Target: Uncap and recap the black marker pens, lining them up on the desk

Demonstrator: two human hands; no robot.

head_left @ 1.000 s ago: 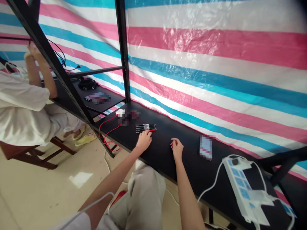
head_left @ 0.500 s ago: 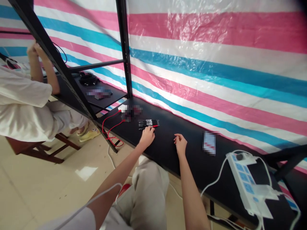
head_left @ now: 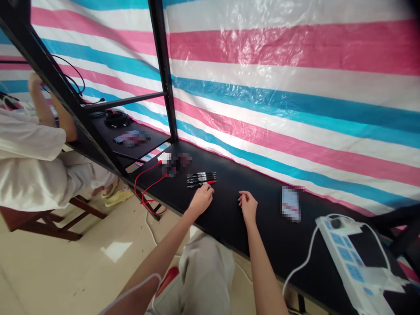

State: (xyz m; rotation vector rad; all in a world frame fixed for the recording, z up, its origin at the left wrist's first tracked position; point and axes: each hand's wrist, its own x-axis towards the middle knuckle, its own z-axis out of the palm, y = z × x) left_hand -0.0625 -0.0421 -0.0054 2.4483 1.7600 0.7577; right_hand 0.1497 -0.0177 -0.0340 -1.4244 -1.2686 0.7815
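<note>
Several pens (head_left: 201,178) lie side by side in a neat row on the black tabletop (head_left: 226,181), mostly black with silvery-white middles and a red part on one near the front. My left hand (head_left: 201,199) rests just in front of this row, palm down, its fingertips close by the nearest pen. It holds nothing, with the fingers loosely bent; whether they touch a pen I cannot tell. Farther right, my right hand (head_left: 248,205) stays at the table with loosely curled, slightly parted fingers and nothing in them.
A blurred-out flat item (head_left: 290,204) lies to the right. A white power strip (head_left: 348,258) with plugs and cables fills the right end. Red cables (head_left: 146,175) run from blurred items at the left. Another person (head_left: 36,148) sits beyond the black metal post (head_left: 75,100).
The view has shifted, so most things appear lower. My left hand has drawn back a little from the pens. My right hand keeps about the same place.
</note>
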